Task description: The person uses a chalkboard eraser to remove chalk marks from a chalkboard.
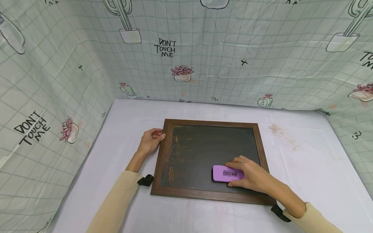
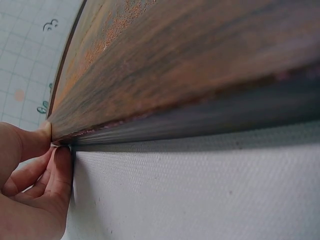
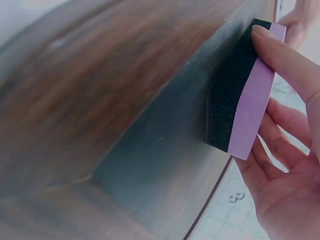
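Observation:
A chalkboard (image 1: 201, 149) with a brown wooden frame lies flat on the white table. Orange-brown chalk dust (image 1: 171, 174) streaks its left side. My left hand (image 1: 150, 141) holds the left side of the frame near its far corner; in the left wrist view the thumb (image 2: 37, 142) is at the frame's edge with curled fingers (image 2: 61, 167) just below. My right hand (image 1: 251, 174) grips a purple magnetic board eraser (image 1: 218, 173) over the lower right part of the board. Seen from the right wrist, the eraser's dark felt side (image 3: 227, 100) faces the board.
More orange-brown dust (image 1: 281, 134) is scattered on the white tablecloth (image 1: 314, 155) right of the board. A cloth with cactus prints (image 1: 215, 58) hangs behind the table and on both sides. Black wrist devices (image 1: 145, 180) sit at both sleeve cuffs.

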Available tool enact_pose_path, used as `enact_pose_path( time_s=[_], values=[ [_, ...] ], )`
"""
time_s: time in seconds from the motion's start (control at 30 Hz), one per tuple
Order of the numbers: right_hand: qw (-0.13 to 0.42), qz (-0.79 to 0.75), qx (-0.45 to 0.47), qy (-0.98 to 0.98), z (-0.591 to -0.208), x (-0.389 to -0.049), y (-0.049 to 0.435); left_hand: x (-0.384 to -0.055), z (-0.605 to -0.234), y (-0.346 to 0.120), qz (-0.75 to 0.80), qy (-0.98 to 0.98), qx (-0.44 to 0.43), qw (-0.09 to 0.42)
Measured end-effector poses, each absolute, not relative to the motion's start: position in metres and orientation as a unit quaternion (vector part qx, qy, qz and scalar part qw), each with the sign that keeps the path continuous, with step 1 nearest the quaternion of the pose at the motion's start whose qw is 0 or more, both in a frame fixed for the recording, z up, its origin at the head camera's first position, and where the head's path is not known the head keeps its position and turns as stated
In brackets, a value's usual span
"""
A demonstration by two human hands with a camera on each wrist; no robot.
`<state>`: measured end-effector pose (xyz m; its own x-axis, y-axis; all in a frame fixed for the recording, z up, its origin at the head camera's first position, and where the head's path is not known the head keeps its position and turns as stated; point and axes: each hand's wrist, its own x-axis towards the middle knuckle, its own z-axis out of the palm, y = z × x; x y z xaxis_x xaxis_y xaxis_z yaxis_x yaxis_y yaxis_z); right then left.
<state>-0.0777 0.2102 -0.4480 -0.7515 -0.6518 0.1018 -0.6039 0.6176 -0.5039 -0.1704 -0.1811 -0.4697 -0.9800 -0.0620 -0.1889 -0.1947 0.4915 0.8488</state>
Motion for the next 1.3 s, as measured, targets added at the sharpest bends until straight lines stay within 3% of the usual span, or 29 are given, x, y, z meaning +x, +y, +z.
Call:
enact_pose_path(
  time_s=[0.47,0.73,1.3],
  values=[
    [0.004,-0.279,-0.353,0.893,-0.456,-0.075,0.219,-0.170,-0.471,-0.183,0.501,0.860,-0.074,0.066],
    [-0.030,-0.283,-0.350,0.893,-0.454,-0.082,0.226,-0.166,-0.468,-0.181,0.508,0.858,-0.061,0.039],
    [-0.095,-0.297,-0.336,0.889,-0.450,-0.101,0.251,-0.171,-0.472,-0.181,0.500,0.862,-0.069,0.059]
  ],
)
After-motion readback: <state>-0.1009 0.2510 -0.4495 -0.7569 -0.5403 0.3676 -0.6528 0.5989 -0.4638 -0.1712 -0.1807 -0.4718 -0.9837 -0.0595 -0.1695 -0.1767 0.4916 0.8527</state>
